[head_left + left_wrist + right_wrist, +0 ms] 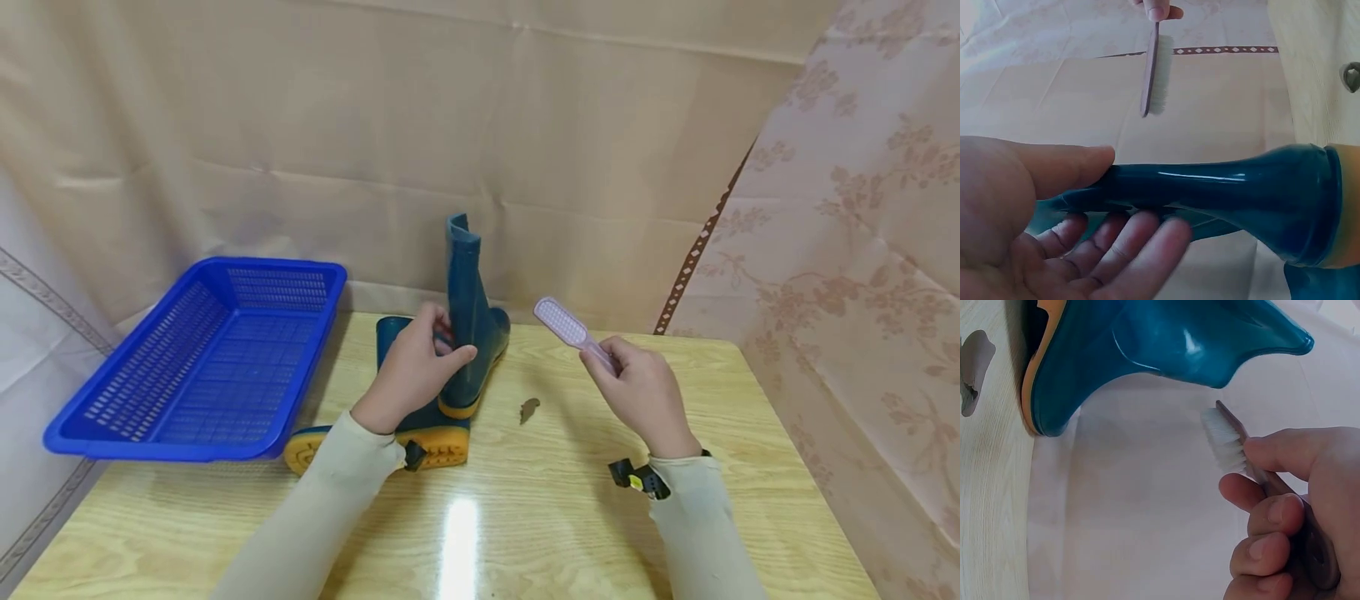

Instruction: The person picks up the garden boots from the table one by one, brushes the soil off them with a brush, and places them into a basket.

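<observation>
A dark teal rubber boot (468, 333) with a yellow sole stands upright near the table's back edge, toe pointing away. My left hand (416, 362) holds its shaft, the thumb on one side and the fingers on the other. A second rubber boot (435, 446) lies on its side beneath my left wrist, partly hidden by the arm. To the right, my right hand (645, 392) grips a scrub brush (562, 322) by its handle. The brush has a pale purple back and white bristles (1222, 440). It is raised above the table, apart from the boot.
On the left sits a blue plastic basket (243, 358) with mesh sides. A small brown scrap (529, 409) lies on the wooden table (555, 500) right of the upright boot. Beige cloth (360, 167) hangs behind, with patterned pink cloth (862, 233) at the right.
</observation>
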Tool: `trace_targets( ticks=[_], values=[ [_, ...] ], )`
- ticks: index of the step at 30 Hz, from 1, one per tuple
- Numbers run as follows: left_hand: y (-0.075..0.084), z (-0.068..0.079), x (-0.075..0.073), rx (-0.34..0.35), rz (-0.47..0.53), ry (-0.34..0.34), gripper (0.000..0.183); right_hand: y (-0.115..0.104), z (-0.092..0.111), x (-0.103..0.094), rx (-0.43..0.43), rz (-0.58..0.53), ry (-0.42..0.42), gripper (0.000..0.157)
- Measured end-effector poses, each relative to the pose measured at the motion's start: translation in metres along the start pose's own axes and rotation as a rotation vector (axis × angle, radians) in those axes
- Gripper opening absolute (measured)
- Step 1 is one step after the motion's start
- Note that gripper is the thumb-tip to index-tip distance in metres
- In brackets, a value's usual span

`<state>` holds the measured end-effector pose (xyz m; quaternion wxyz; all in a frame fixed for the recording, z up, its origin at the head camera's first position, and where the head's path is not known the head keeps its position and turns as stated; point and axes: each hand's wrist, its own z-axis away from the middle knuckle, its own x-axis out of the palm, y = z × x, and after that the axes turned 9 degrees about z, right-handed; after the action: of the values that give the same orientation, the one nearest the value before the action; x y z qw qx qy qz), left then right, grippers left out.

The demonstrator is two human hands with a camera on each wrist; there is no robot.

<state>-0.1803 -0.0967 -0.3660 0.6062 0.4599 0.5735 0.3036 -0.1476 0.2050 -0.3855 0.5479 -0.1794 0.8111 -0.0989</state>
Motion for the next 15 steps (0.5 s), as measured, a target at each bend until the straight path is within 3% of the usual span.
trace_targets(
  ticks=[10,15],
  values=[
    [-0.0057,0.0026,0.0067,0.043,0.055,-0.078,0.042,0.0006,0.0018,0.0019,-0.053,0.000,-0.016,0.028],
    [-0.0093,0.0029,0.0055,0.099,0.054,-0.034,0.036,-0.0018,0.0010,0.0019,-0.097,-0.001,-0.041,0.025]
  ],
)
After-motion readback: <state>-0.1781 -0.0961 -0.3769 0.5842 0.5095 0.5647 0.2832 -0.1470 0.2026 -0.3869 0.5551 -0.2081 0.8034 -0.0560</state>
